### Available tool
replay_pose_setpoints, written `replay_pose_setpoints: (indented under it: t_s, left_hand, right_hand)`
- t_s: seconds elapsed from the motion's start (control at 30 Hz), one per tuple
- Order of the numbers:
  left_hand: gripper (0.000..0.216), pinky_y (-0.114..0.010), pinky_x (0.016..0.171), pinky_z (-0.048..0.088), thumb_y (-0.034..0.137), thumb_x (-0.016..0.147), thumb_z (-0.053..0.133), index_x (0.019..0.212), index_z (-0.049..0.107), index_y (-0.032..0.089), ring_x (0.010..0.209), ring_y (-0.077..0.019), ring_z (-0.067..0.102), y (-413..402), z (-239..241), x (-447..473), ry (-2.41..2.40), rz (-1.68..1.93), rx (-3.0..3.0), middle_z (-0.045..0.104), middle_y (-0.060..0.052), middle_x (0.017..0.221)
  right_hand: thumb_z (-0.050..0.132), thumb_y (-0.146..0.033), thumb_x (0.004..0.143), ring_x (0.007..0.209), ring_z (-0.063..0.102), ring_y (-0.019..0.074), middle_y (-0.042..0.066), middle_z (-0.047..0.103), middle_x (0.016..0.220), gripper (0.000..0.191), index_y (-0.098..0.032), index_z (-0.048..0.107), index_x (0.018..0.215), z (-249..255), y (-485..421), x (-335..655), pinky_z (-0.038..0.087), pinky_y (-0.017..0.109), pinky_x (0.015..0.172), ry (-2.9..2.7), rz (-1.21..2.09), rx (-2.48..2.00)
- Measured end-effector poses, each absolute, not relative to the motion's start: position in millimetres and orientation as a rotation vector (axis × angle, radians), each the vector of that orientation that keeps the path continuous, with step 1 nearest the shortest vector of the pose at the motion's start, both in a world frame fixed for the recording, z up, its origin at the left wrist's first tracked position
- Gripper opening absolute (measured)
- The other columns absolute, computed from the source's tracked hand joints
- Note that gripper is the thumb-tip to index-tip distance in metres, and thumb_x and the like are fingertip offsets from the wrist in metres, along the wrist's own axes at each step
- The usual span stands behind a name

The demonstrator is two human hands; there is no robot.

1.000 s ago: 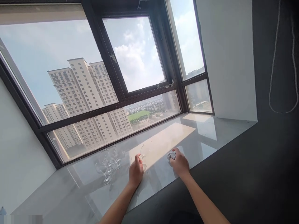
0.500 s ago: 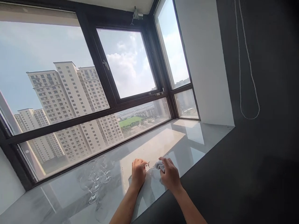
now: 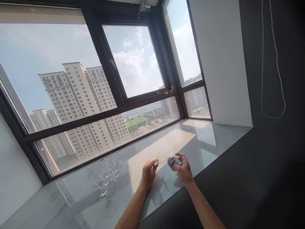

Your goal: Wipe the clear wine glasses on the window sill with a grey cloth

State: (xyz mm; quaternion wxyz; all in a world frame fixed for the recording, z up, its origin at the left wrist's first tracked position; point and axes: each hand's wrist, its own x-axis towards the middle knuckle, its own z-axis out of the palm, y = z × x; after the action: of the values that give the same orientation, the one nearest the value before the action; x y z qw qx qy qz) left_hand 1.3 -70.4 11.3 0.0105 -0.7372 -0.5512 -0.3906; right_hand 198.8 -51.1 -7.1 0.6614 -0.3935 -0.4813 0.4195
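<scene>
While the head view looks down over a glossy marble windowsill [image 3: 205, 140], a clear wine glass [image 3: 162, 156] is held just above it, at about 6 o'clock from the picture's centre. The glass is pinched by the left hand [image 3: 149, 173], whose fingers are curled shut on its lower part; whether stem or foot is gripped cannot be told, as the glass is transparent. A small grey cloth [image 3: 173, 161] is bunched in the right hand [image 3: 184, 170], fingers closed round it, and is pressed against the glass at its 3 o'clock side. Both hands are kept close together, the glass between them.

A cluster of upright wine glasses [image 3: 105, 173] is seen on the sill at 9 o'clock from the left hand, well apart from it and near the dark window frame [image 3: 119, 109]. High-rise buildings [image 3: 78, 98] are shown through the panes at 10 o'clock. A beaded cord [image 3: 262, 63] is hung on the dark wall at 2 o'clock.
</scene>
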Motion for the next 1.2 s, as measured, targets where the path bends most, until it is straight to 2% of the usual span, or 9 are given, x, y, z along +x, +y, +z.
replay_pose_setpoints:
  t_s: [0.13, 0.3, 0.37, 0.5, 0.63, 0.73, 0.93, 1.07, 1.2]
  left_hand:
    - [0.031, -0.027, 0.068, 0.042, 0.03, 0.097, 0.043, 0.104, 0.072, 0.02, 0.067, -0.015, 0.056, -69, 9, 7, -1.787, -1.175, -2.358, 0.067, -0.002, 0.074]
    - [0.021, -0.029, 0.072, 0.04, 0.026, 0.089, 0.055, 0.078, 0.071, 0.021, 0.075, -0.0183, 0.056, -74, 14, 9, -1.717, -0.987, -2.389, 0.067, -0.003, 0.073]
    - [0.019, -0.03, 0.076, 0.04, 0.023, 0.088, 0.055, 0.075, 0.069, 0.022, 0.082, -0.0203, 0.056, -75, 15, 8, -1.663, -0.969, -2.372, 0.066, -0.004, 0.074]
    - [0.019, -0.033, 0.083, 0.042, 0.024, 0.092, 0.049, 0.081, 0.065, 0.022, 0.091, -0.0214, 0.053, -69, 9, 2, -1.716, -1.042, -2.303, 0.065, -0.005, 0.084]
    - [0.03, -0.034, 0.089, 0.042, 0.032, 0.098, 0.036, 0.081, 0.059, 0.022, 0.095, -0.0209, 0.052, -55, -1, -3, -1.983, -1.006, -2.173, 0.06, -0.007, 0.096]
    - [0.034, -0.035, 0.095, 0.041, 0.03, 0.099, 0.029, 0.084, 0.059, 0.023, 0.104, -0.0212, 0.052, -50, -2, -3, -2.24, -0.907, -2.082, 0.06, -0.006, 0.106]
    - [0.035, -0.042, 0.106, 0.032, 0.032, 0.099, 0.028, 0.104, 0.062, 0.024, 0.12, -0.0249, 0.048, -46, 1, 2, -2.237, -0.502, -2.207, 0.06, -0.009, 0.126]
    - [0.032, -0.039, 0.109, 0.031, 0.033, 0.097, 0.034, 0.11, 0.063, 0.027, 0.126, -0.0244, 0.047, -26, 0, 4, -2.296, -0.497, -2.095, 0.06, -0.006, 0.133]
    - [0.027, -0.038, 0.106, 0.034, 0.034, 0.095, 0.041, 0.108, 0.063, 0.027, 0.125, -0.0245, 0.05, 5, 2, 8, -2.358, -0.569, -1.982, 0.063, -0.006, 0.128]
  right_hand:
    - [0.059, -0.026, 0.067, 0.063, 0.05, 0.0141, -0.003, 0.048, 0.078, 0.047, -0.018, 0.053, 0.113, -6, -59, 188, 0.042, 0.024, 0.056, -1.151, 0.899, -0.877]
    - [0.055, -0.022, 0.072, 0.072, 0.055, 0.0164, -0.001, 0.053, 0.084, 0.043, -0.02, 0.053, 0.116, 4, -65, 173, 0.045, 0.027, 0.069, -1.294, 0.603, -0.851]
    - [0.052, -0.021, 0.074, 0.079, 0.057, 0.0185, 0.002, 0.056, 0.088, 0.042, -0.021, 0.055, 0.115, 9, -58, 173, 0.045, 0.029, 0.074, -1.317, 0.482, -0.873]
    - [0.053, -0.023, 0.073, 0.082, 0.058, 0.0214, 0.003, 0.057, 0.088, 0.042, -0.02, 0.055, 0.114, 7, -35, 185, 0.044, 0.031, 0.075, -1.199, 0.41, -1.007]
    - [0.055, -0.028, 0.069, 0.073, 0.058, 0.0213, 0.003, 0.055, 0.087, 0.045, -0.019, 0.053, 0.113, -5, -26, 194, 0.044, 0.03, 0.066, -1.043, 0.546, -1.178]
    - [0.054, -0.03, 0.067, 0.071, 0.059, 0.021, 0.003, 0.056, 0.087, 0.047, -0.019, 0.052, 0.113, -9, -27, 194, 0.043, 0.029, 0.063, -1.051, 0.59, -1.21]
    - [0.052, -0.025, 0.067, 0.073, 0.06, 0.0209, 0.002, 0.059, 0.085, 0.044, -0.02, 0.053, 0.111, -8, -29, 189, 0.042, 0.027, 0.064, -1.167, 0.589, -1.251]
    - [0.05, -0.019, 0.069, 0.075, 0.061, 0.0201, 0.003, 0.062, 0.088, 0.044, -0.021, 0.053, 0.113, -9, -30, 189, 0.04, 0.026, 0.064, -1.263, 0.578, -1.283]
    - [0.051, -0.016, 0.071, 0.075, 0.061, 0.0198, 0.003, 0.063, 0.088, 0.041, -0.021, 0.053, 0.112, -7, -30, 189, 0.039, 0.026, 0.063, -1.293, 0.573, -1.315]
